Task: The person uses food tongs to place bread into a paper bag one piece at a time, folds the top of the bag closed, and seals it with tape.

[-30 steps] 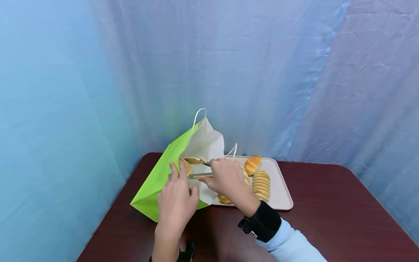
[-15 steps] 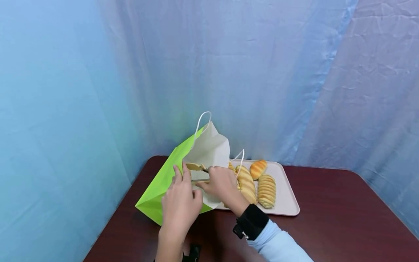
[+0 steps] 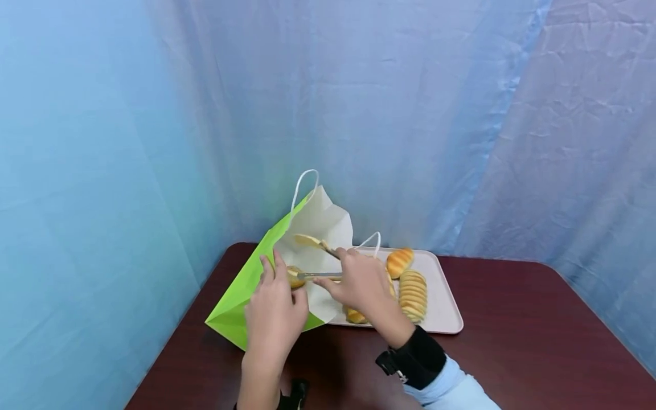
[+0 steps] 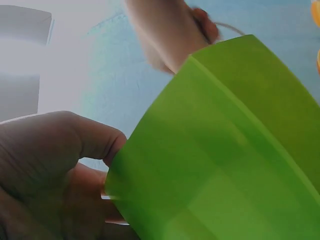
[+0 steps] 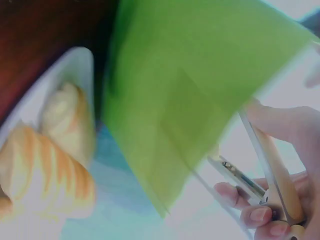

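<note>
A bright green paper bag point(image 3: 251, 290) with a white inside and white cord handles leans on the table, its mouth facing right. My left hand point(image 3: 277, 313) holds the near rim of the bag; in the left wrist view the bag's edge lies between thumb and fingers point(image 4: 95, 182). My right hand point(image 3: 361, 282) grips a pair of tongs point(image 3: 320, 276) with metal arms and tan tips. The tongs' arms are spread apart at the bag's mouth, the upper tip point(image 3: 307, 240) raised. The bag's depth is hidden.
A pale tray point(image 3: 443, 307) stands right of the bag. On it lie several breads, among them a ridged roll point(image 3: 412, 296) and a small striped bun point(image 3: 400, 262). The dark red table point(image 3: 523, 336) extends right; a blue curtain point(image 3: 400, 125) hangs behind.
The tongs' arms have spread wider, the upper tip rising. A brown bread seen between them one second ago no longer shows there. The left hand keeps its hold on the bag.
</note>
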Available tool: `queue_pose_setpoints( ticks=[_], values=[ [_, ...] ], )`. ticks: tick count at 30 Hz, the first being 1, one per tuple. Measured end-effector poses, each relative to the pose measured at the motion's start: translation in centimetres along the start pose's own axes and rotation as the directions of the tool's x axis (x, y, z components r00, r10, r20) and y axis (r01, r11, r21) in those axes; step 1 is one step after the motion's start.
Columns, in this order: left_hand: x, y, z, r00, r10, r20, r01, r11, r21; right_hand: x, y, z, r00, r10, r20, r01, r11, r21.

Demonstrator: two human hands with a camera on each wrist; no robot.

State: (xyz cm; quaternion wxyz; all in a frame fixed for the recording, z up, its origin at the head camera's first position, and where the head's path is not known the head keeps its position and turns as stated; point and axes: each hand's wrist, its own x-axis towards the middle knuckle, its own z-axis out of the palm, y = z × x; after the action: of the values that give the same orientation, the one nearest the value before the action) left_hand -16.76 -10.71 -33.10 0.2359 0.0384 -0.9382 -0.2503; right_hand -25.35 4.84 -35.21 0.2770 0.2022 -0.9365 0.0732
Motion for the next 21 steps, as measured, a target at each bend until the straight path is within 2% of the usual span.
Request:
queue_pose_setpoints(
  ticks=[3, 7, 11, 13, 15, 18, 21],
  values=[
    [0.2, -0.2, -0.1, 1.0, -0.023, -0.015, 0.022, 1.0, -0.013, -0.7, 1.5, -2.2, 0.998, 0.026, -0.057, -0.021, 0.996, 0.092],
    [0.5, -0.5, 0.1, 0.998, -0.053, -0.027, 0.052, 0.998, -0.035, -2.6, 4.0, -5.4, 0.989, 0.112, -0.101, -0.084, 0.965, 0.25],
    [0.7, -0.6, 0.1, 0.997, -0.064, -0.033, 0.062, 0.997, -0.054, -5.3, 6.8, -8.2, 0.958, 0.234, -0.169, -0.179, 0.94, 0.29],
    [0.8, -0.7, 0.0, 0.997, -0.068, -0.03, 0.066, 0.996, -0.065, -6.9, 8.2, -9.1, 0.93, 0.324, -0.176, -0.271, 0.924, 0.268],
    [0.8, -0.7, -0.1, 0.997, -0.07, -0.028, 0.068, 0.995, -0.067, -8.4, 9.7, -9.3, 0.896, 0.422, -0.138, -0.388, 0.896, 0.216],
    [0.8, -0.6, -0.1, 0.998, -0.068, -0.014, 0.067, 0.995, -0.07, -10.8, 12.1, -8.6, 0.827, 0.562, -0.004, -0.559, 0.824, 0.093],
    [0.7, -0.4, 0.0, 0.999, -0.052, -0.002, 0.051, 0.997, -0.058, -13.0, 13.8, -7.2, 0.752, 0.64, 0.159, -0.646, 0.763, -0.02]
  ],
)
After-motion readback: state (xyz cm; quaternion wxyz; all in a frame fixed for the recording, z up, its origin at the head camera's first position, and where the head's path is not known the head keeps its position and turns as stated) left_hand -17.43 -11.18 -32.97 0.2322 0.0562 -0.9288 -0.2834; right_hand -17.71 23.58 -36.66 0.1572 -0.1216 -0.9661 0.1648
